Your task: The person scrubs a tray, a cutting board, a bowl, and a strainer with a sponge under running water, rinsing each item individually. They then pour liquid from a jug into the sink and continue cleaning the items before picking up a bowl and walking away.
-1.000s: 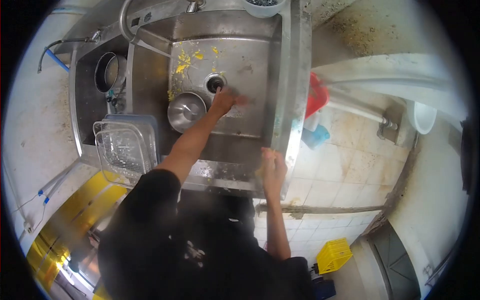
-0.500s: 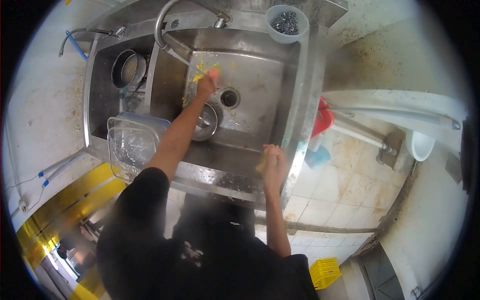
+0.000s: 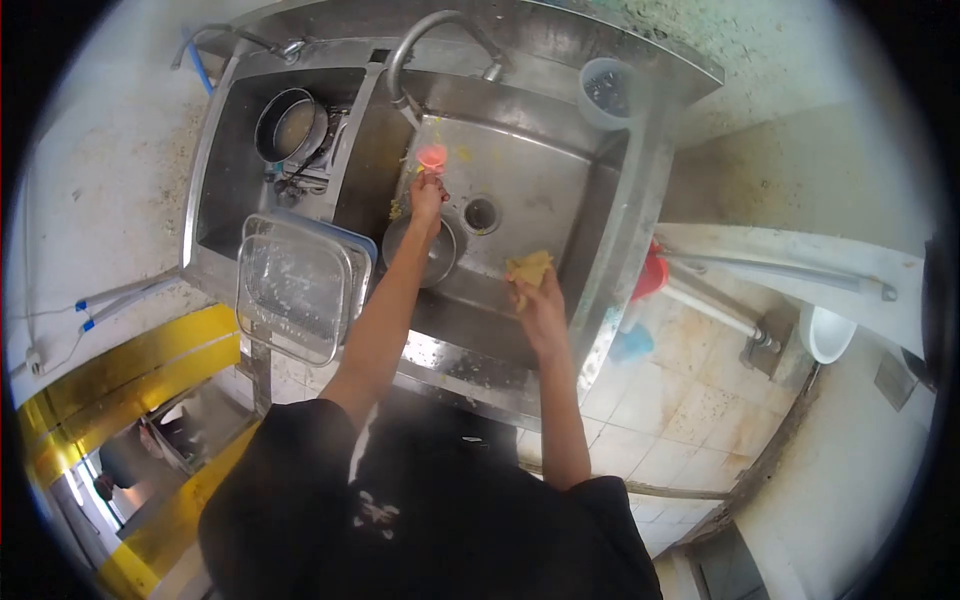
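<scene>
My left hand [image 3: 428,195] is over the large steel sink [image 3: 525,145], closed around the near end of a small pink cup-like piece [image 3: 432,157]. Its pink part points toward the tap [image 3: 445,22], just short of the spout. Beneath my left wrist lies a round metal bowl [image 3: 440,262] on the sink bottom, partly covered by the forearm. To the right, above the sink's near part, my right hand [image 3: 540,305] grips a crumpled yellow cloth [image 3: 530,267]. Yellow food scraps [image 3: 463,153] lie scattered on the sink bottom, near the drain [image 3: 481,214].
A wire basket [image 3: 290,300] rests on the sink's left front edge. The left basin holds a round pan [image 3: 290,125] and utensils. On the back right corner stands a white tub [image 3: 605,93] of dark pieces. A red dustpan [image 3: 650,272] is right of the sink.
My right hand has moved forward over the sink with the cloth, now more visible. My left hand has drawn back slightly, and the pink piece shows more fully. The whole view has shifted.
</scene>
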A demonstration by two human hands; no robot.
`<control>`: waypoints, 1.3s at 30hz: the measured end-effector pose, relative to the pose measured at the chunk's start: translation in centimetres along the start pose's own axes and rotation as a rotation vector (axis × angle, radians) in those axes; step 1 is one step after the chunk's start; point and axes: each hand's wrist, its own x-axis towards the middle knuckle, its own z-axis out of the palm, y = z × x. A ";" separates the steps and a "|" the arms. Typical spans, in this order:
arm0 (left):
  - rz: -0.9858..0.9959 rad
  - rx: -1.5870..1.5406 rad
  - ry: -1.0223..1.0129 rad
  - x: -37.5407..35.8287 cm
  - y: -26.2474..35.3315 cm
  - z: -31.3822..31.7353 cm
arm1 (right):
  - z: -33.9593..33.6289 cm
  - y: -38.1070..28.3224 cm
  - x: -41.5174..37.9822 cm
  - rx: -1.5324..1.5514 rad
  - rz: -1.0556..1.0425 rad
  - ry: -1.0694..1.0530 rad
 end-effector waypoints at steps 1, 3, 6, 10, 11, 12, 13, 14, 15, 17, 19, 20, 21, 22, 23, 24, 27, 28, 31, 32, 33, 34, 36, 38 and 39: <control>0.071 0.204 -0.040 0.1 0.1 -0.2 | 0.3 -0.3 0.4 -0.009 0.000 -0.012; 0.145 0.399 -0.073 -0.7 1.3 0.4 | 0.7 -1.0 0.7 -0.046 -0.023 -0.003; 0.860 1.175 0.103 -0.8 3.5 1.5 | 1.1 -1.5 -0.2 -0.078 -0.032 0.010; 0.893 1.559 -0.017 -1.0 4.7 1.0 | 0.6 -1.5 -2.5 -0.104 -0.007 0.047; 0.889 1.578 -0.004 -1.0 4.8 0.9 | 0.3 -1.3 -3.1 -0.117 0.005 0.075; 0.900 1.573 -0.001 -0.9 4.7 0.7 | 0.0 -1.1 -3.5 -0.130 0.017 0.102; 0.892 1.497 0.028 -1.0 4.3 0.5 | -0.5 -0.7 -3.9 -0.132 0.010 0.099; 0.882 1.420 0.057 -0.9 4.0 0.4 | -0.9 -0.4 -4.1 -0.091 0.017 0.106; 0.886 1.413 0.061 -0.6 3.7 0.4 | -1.3 -0.2 -4.1 -0.054 0.025 0.111; 0.749 1.480 0.064 -0.4 3.2 -0.1 | -1.7 0.2 -3.8 -0.021 -0.005 0.092; 0.635 1.206 0.091 -2.9 4.9 0.6 | -1.1 0.1 -3.6 0.011 -0.030 0.071; 0.522 0.939 0.107 -4.0 5.6 1.1 | -0.5 -0.2 -3.1 -0.309 -0.136 0.039; 0.524 0.937 0.113 -3.5 4.0 0.6 | 0.6 -0.9 -2.5 -0.626 -0.245 0.001; 0.594 0.835 0.022 -3.2 1.9 -0.1 | 1.7 -1.6 -1.8 -0.686 -0.294 0.007; 0.663 0.732 -0.072 -3.2 0.8 -0.6 | 3.4 -2.7 -1.1 -0.743 -0.346 0.015; 0.665 0.735 -0.072 -4.7 1.8 0.1 | 5.1 -3.8 -0.2 -0.870 -0.439 -0.043; 0.373 0.616 -0.377 -12.7 7.6 2.2 | 10.2 -7.3 1.7 -1.322 -0.733 -0.216; 0.373 0.616 -0.375 -14.0 8.5 2.2 | 10.4 -7.3 3.7 -1.322 -0.733 -0.218; 0.671 0.776 -0.386 -16.4 11.1 3.1 | 11.3 -7.6 6.4 -1.646 -0.855 -0.296; 0.710 0.743 -0.386 -17.3 11.8 3.4 | 13.2 -8.7 4.7 -1.756 -0.861 -0.330; 0.749 0.708 -0.385 -18.0 12.3 3.6 | 14.4 -9.2 3.5 -1.867 -0.866 -0.364; 0.763 0.703 -0.376 -18.2 12.4 3.9 | 15.0 -9.0 3.0 -1.870 -0.883 -0.371; 0.800 0.629 -0.386 -18.9 11.9 3.8 | 15.2 -8.0 2.4 -2.067 -0.882 -0.193; 0.777 0.683 -0.344 -19.9 12.0 3.4 | 13.2 -7.5 4.1 -1.832 -0.868 -0.294; 0.738 0.741 -0.315 -20.2 12.1 3.2 | 13.4 -8.0 4.1 -1.596 -0.825 -0.378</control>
